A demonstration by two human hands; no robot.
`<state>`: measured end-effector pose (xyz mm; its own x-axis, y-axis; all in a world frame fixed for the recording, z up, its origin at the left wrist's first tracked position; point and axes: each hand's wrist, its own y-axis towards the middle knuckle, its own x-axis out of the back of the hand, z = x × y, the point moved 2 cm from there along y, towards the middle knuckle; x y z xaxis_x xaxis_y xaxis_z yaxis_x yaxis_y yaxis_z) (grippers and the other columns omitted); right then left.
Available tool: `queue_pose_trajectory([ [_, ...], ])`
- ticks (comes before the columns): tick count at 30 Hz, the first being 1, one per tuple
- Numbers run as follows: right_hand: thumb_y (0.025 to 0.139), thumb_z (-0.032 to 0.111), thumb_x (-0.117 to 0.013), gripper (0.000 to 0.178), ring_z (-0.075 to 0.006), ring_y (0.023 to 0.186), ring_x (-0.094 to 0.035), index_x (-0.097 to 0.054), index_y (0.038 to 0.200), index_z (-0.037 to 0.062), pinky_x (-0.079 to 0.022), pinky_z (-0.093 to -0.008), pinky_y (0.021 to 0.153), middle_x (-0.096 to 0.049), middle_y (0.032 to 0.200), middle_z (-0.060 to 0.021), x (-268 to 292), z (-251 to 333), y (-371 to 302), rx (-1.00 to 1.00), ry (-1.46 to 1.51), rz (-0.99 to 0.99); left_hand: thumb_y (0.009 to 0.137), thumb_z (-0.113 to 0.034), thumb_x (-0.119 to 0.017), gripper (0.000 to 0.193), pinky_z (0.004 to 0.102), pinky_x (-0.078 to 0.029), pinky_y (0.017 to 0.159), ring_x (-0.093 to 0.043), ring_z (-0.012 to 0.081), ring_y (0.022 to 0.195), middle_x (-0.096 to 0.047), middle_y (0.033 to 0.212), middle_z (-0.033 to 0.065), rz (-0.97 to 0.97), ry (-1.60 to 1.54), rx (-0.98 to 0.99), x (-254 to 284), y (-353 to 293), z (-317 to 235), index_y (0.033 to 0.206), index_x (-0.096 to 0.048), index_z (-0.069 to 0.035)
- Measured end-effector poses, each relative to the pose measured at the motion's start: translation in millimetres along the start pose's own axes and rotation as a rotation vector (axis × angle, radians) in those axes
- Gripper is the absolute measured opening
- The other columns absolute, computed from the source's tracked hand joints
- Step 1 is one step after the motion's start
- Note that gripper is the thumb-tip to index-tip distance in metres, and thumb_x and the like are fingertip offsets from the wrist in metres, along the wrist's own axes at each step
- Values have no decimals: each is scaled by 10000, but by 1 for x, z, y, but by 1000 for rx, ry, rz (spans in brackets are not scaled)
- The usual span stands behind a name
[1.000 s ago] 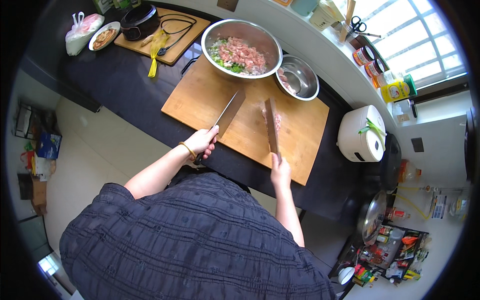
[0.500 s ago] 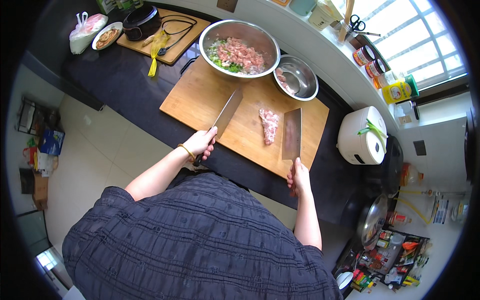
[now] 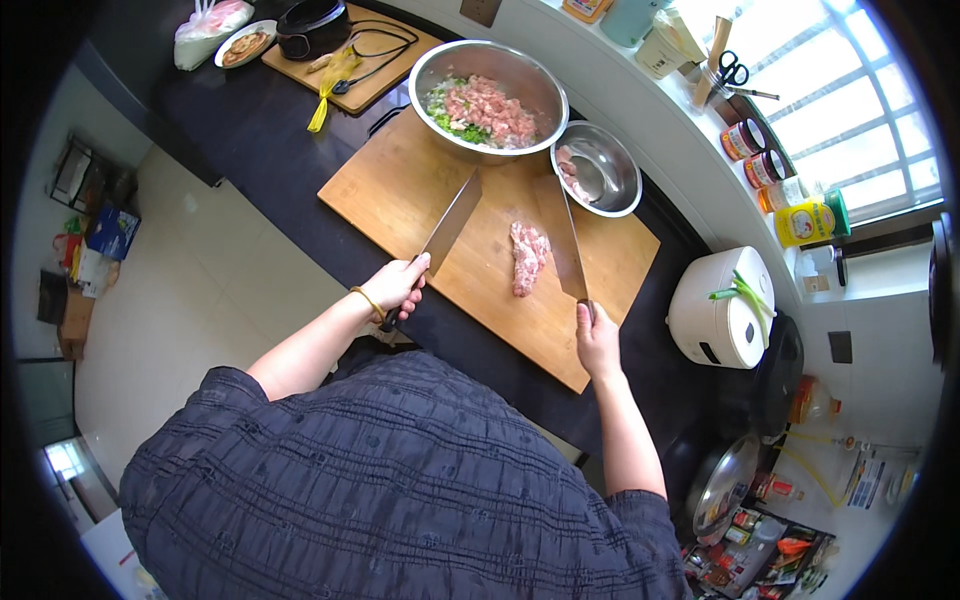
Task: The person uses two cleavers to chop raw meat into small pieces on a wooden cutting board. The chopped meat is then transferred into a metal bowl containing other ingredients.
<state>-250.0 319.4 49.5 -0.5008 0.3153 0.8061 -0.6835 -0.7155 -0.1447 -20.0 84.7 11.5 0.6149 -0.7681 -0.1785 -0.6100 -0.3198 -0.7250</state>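
My left hand [image 3: 398, 288] is closed round the black handle of a cleaver [image 3: 453, 222], its blade angled up and away over the board. A second cleaver [image 3: 566, 240] is gripped in my right hand [image 3: 598, 342], its blade edge-on just right of the meat. Between the two blades a narrow piece of raw pink meat [image 3: 527, 260] lies on the wooden cutting board [image 3: 385, 185]. Beyond it stands a large steel bowl [image 3: 558, 92] of chopped meat and green onion. A smaller steel bowl [image 3: 618, 170] beside it holds a few meat pieces.
At the right stands a white rice cooker [image 3: 720, 315] with green onion stalks on its lid. Back left are a smaller board [image 3: 385, 85] with a black appliance and cord, a plate of flatbreads [image 3: 246, 46] and a plastic bag [image 3: 212, 35]. Jars [image 3: 742, 138] line the windowsill.
The right cleaver has turned from showing its flat side to edge-on and tilted leftward, nearer the meat. The meat looks narrower and has shifted slightly. My left hand has hardly moved; the view has tilted.
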Motion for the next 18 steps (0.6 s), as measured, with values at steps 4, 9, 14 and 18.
queue_pose_trajectory([
  [4, 861, 475, -425, 551, -406, 801, -567, -572, 809, -54, -442, -437, 701, -583, 766, -269, 1, -25, 28, -103, -210, 134, 874, -494, -405, 427, 227, -339, 345, -356, 68, 375, -390, 507, -15, -18, -31, -10, -16, -6, 2, 716, -399, -97],
  [9, 859, 457, -443, 527, -408, 765, -568, -565, 812, -53, -433, -447, 665, -577, 746, -265, 14, -6, 29, 31, -53, 35, 874, -494, -404, 425, 223, -329, 345, -346, 67, 381, -382, 509, -18, -52, -78, -7, -29, -11, 11, 720, -398, -99],
  [14, 869, 431, -461, 469, -185, 405, -502, -530, 744, -16, -408, -330, 422, -493, 517, -86, 12, -37, 49, -35, -90, 196, 879, -490, -395, 423, 221, -333, 340, -351, 69, 377, -381, 503, -18, -90, -126, -9, -43, -13, 22, 718, -398, -99],
  [18, 862, 425, -462, 431, -394, 778, -571, -577, 910, 13, -443, -422, 669, -583, 776, -244, 9, -35, 38, 113, -9, 31, 879, -493, -394, 428, 223, -333, 339, -351, 70, 377, -382, 505, -16, -104, -158, -23, -54, -18, 27, 717, -397, -96],
])
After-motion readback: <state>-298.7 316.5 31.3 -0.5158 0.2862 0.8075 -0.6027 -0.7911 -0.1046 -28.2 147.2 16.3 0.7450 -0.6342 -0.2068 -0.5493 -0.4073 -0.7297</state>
